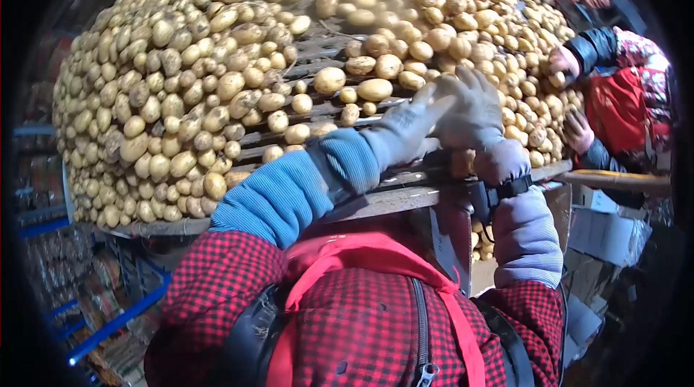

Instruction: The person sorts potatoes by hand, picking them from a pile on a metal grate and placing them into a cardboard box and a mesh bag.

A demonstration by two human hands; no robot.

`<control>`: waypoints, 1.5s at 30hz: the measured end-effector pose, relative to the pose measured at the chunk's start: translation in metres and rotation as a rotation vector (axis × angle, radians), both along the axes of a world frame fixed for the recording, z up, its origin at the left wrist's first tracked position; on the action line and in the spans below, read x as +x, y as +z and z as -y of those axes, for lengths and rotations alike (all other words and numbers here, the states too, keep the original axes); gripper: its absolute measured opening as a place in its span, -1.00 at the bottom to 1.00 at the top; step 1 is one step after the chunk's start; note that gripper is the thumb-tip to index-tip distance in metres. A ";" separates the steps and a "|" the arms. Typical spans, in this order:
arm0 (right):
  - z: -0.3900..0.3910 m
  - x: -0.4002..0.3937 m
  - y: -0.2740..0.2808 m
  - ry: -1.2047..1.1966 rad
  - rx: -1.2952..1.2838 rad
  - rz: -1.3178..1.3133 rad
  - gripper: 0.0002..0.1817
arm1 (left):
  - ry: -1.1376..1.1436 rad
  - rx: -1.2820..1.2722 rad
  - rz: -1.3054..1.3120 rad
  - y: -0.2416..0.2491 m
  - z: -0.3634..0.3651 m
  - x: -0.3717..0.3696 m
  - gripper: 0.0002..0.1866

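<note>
A big heap of potatoes (166, 105) covers a slatted wooden table (318, 47), with several loose ones on the bare slats. My left hand (412, 127), in a grey glove, reaches right over the slats near the front edge. Its fingers are stretched out and meet my right hand. My right hand (470, 112), gloved too, lies against the potatoes at the front right, fingers extended and slightly blurred. I make out no potato in either hand, though the palms are hidden.
Below the front edge stands a cardboard box (454, 235) with some potatoes inside. Other people's hands (564, 63) touch the heap along the right side. A wooden bar (614, 179) juts out at the right. Blue metal rails (116, 322) run at the lower left.
</note>
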State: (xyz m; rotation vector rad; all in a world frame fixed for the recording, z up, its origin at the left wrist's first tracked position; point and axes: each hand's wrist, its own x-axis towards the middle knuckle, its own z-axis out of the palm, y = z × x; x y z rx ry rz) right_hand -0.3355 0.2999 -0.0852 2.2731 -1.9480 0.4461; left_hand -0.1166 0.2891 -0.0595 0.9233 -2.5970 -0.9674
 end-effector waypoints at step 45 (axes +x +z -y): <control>-0.059 0.118 0.040 -0.168 0.723 2.427 -0.49 | 0.021 -0.253 0.259 0.053 0.064 0.143 -0.54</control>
